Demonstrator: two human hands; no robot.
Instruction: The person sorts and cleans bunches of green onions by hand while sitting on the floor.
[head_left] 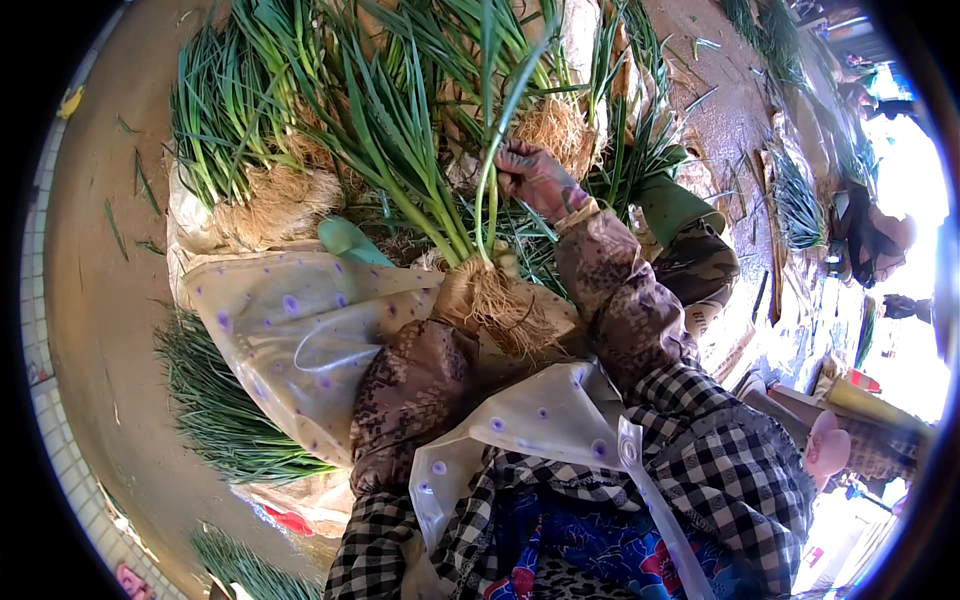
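My left hand (457, 293) is closed round the root end of a bunch of green garlic (420, 190), its pale roots (510, 312) hanging over my lap. The long leaves point away from me. My right hand (540, 180) wears a patterned glove and pinches a single green stalk (487, 205) just right of the bunch. Its fingertips are partly hidden behind the stalk. A clear plastic apron (300, 310) with purple spots spreads over my lap beneath the bunch. Camouflage sleeve covers (415, 385) wrap both forearms.
Rooted bundles (270, 200) stand at the far left, with another (555, 130) beyond my right hand. A green pile (230, 400) lies at left. Green boots (350, 242) flank loose leaves. Other people (880, 235) and more greens (797, 205) are at right, on wet floor.
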